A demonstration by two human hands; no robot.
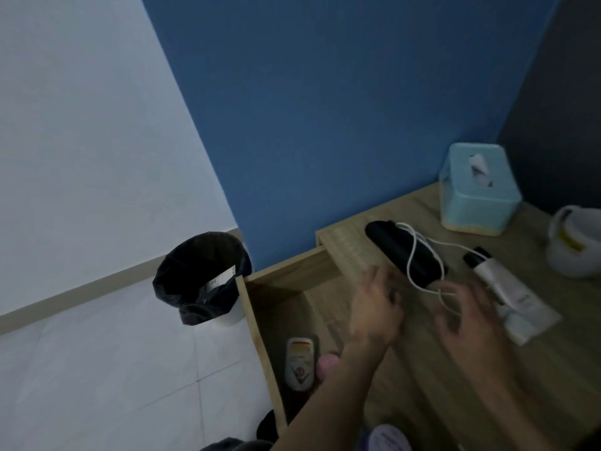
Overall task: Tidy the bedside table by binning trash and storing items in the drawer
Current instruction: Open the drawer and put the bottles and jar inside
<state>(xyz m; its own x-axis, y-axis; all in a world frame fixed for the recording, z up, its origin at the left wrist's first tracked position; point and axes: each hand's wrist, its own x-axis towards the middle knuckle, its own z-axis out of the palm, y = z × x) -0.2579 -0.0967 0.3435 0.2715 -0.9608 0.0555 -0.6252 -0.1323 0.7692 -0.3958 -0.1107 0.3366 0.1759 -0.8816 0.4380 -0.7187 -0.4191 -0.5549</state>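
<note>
The left grip point(374, 307), a bare hand blurred by motion, hangs wide with fingers spread, holding nothing, above the open drawer point(258, 336). Just beyond its fingertips a black case point(400, 245) lies on the tabletop point(553, 369), with a white cable point(411, 255) looped around it. The right grip point(471, 314) is loosely curled. The cable's loose end runs by its fingers, but I cannot tell whether it is pinched. A white tube point(497, 281) lies just right of that grip. The bin point(201, 278) stands well left of both.

Bedside table point(569, 356): tissue box point(478, 193), tube point(500, 281), black case point(398, 247) (cable point(410, 258) wrapped round).
</note>
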